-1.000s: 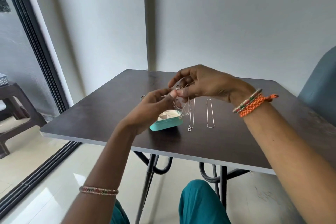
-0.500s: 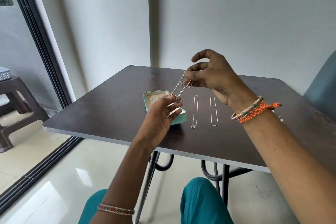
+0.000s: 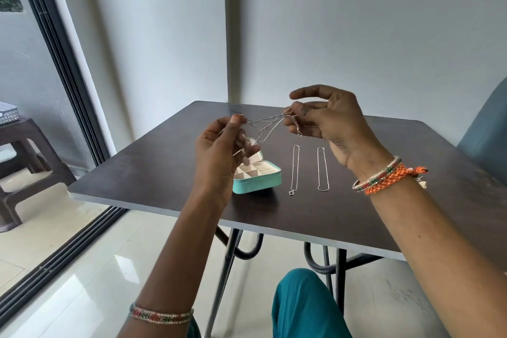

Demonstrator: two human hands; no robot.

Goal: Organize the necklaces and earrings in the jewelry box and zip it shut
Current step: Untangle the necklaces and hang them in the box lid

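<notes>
Your left hand (image 3: pixel 222 145) and right hand (image 3: pixel 326 118) pinching a silver necklace (image 3: pixel 270 123) taut above the open jewelry box (image 3: pixel 258 178), two chains (image 3: pixel 308 169) on the worktop (image 3: pixel 384 214) right of it

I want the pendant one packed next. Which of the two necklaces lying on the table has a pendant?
The left necklace, the one nearer the jewelry box: a small pendant sits at its near end. The right necklace is a plain chain.
</notes>
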